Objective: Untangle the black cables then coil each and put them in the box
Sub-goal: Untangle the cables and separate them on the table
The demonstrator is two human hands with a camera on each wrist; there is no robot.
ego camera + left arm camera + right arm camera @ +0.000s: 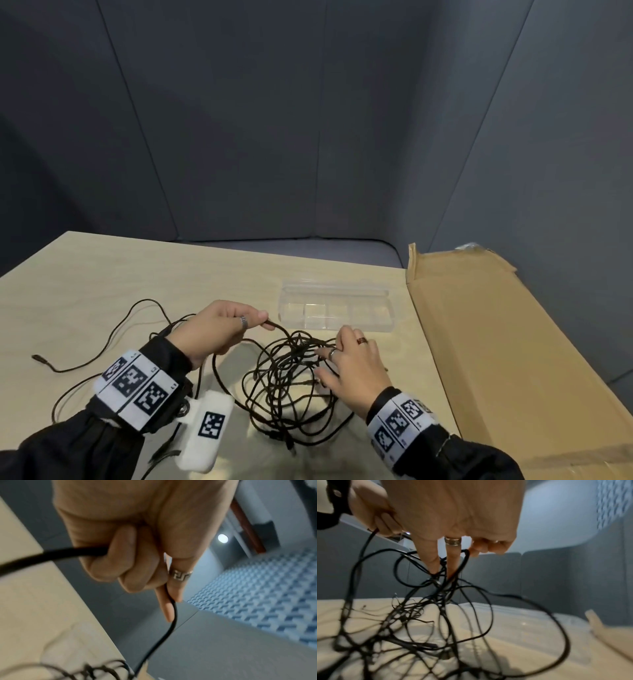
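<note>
A tangle of black cables (291, 377) lies on the table between my hands. My left hand (260, 320) is raised just left of it and pinches one strand between thumb and curled fingers; in the left wrist view that cable (173, 615) runs down from the left hand (154, 588) to the pile. My right hand (329, 363) rests on the tangle's right side. In the right wrist view its index and middle fingers (435, 563) poke straight between the cable loops (426, 615). The clear plastic box (335, 305) stands open just behind the tangle.
One cable strand trails far to the left and ends in a plug (36, 357). A large flat cardboard sheet (496, 342) covers the right side of the table (137, 274). Grey partition walls enclose the back and sides.
</note>
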